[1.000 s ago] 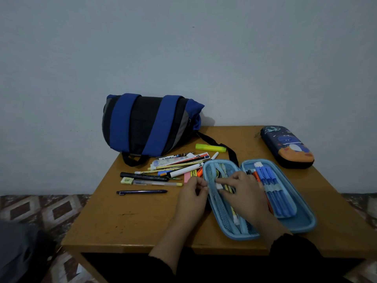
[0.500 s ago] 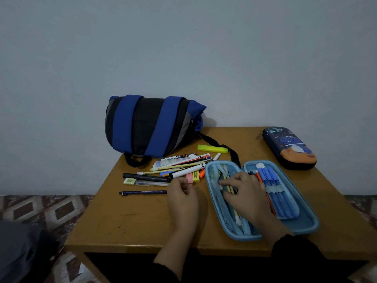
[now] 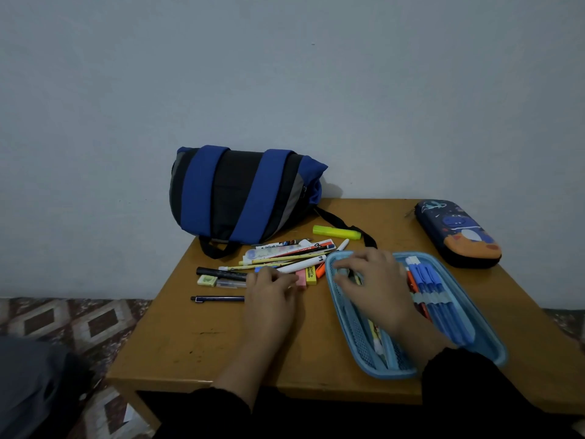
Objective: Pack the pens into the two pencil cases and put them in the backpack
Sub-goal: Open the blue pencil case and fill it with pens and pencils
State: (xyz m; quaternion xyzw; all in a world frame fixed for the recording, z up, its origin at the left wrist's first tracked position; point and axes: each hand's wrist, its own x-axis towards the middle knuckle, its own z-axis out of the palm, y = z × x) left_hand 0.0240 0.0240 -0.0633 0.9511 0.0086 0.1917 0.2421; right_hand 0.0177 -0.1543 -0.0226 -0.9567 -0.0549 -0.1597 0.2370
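An open light-blue pencil case [image 3: 492,346] lies at the table's front right, with several blue pens [image 3: 443,307] strapped in its right half. My right hand [image 3: 375,285] rests on its left mesh half, its bent fingers touching the pens there. My left hand [image 3: 269,293] is at the near edge of the loose pile of pens [image 3: 285,255], fingers curled over it; whether it grips one is hidden. A shut dark space-print pencil case [image 3: 459,236] lies at the back right. The blue and black backpack [image 3: 240,194] sits at the back left against the wall.
A yellow highlighter [image 3: 336,231] lies by the backpack strap. A black marker [image 3: 221,274], a small eraser [image 3: 207,281] and a dark blue pen [image 3: 218,298] lie left of my left hand. The wooden table [image 3: 190,343] stands against the wall; patterned floor lies to the left.
My left hand has moved left, away from the open case's edge, and forward onto the pile of pens. My right hand has stayed on the mesh half, shifting slightly up.
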